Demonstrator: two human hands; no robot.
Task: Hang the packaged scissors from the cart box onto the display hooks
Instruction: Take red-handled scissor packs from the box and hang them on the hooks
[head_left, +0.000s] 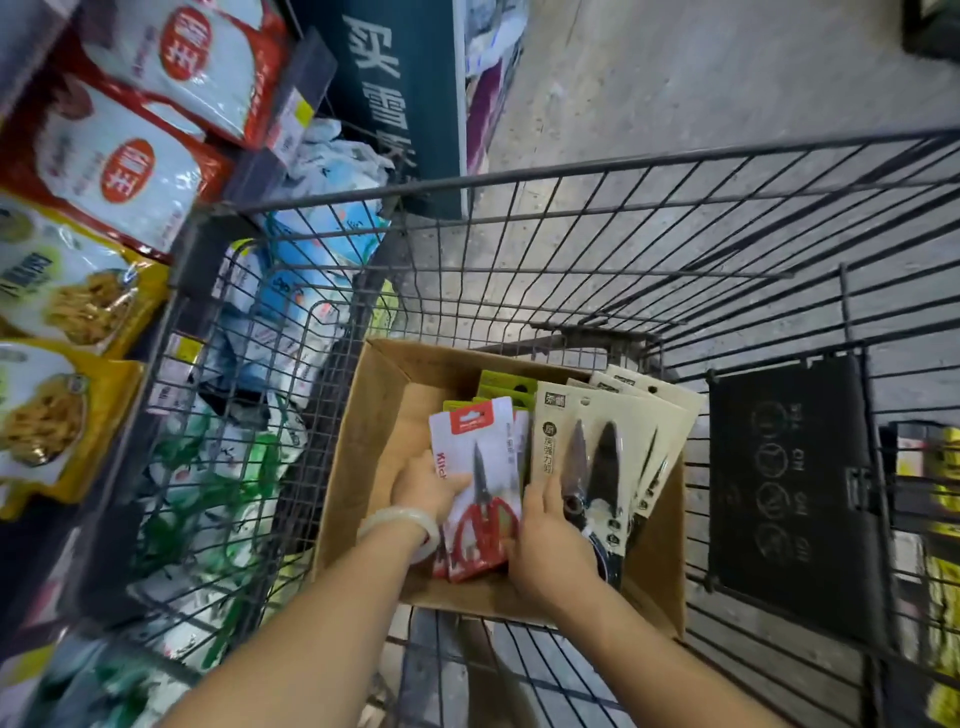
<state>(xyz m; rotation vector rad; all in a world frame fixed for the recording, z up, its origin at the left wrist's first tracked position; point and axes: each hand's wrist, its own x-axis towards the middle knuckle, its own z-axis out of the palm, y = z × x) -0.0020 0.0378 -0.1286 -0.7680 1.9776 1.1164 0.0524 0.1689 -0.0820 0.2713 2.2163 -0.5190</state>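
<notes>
An open cardboard box (358, 447) sits inside a wire shopping cart (571, 249). It holds packaged scissors standing on edge. My left hand (423, 486) grips the left edge of a white pack of red-handled scissors (480, 483), with more such packs behind it. My right hand (550, 540) presses on the right edge of that pack and rests against the cream packs of black scissors (608, 457). Green-topped packs (506, 387) stand at the back of the box. No display hooks are in view.
Shelves with red and yellow food bags (104, 171) run along the left. A wire bin of blue and green packets (249, 415) stands beside the cart. The cart's black fold-down flap (795, 499) is at right. Grey floor (675, 78) lies ahead.
</notes>
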